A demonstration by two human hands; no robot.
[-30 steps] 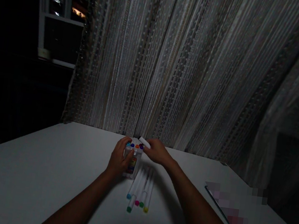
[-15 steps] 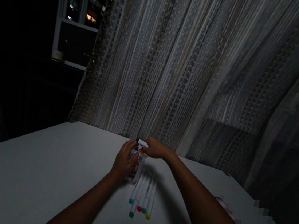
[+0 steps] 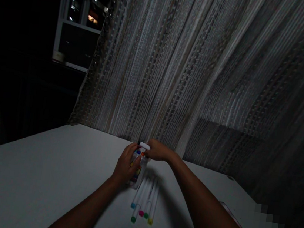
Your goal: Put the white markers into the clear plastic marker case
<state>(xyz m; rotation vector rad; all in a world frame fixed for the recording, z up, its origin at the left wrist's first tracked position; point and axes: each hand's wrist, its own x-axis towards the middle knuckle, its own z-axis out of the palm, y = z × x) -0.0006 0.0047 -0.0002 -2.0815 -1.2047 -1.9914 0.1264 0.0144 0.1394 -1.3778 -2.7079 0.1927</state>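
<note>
Home-like room: curtain [image 3: 158,62], sash window [image 3: 81,26]

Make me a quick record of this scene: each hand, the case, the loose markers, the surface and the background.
Left hand: gripping clear case
Right hand: holding white marker, dark end leftward, above the case
Case contents: blue and orange ends visible
Loose markers: on near side of case; ends blue, pink, yellow, two green
Surface: white table
Background: curtain, window at left
</note>
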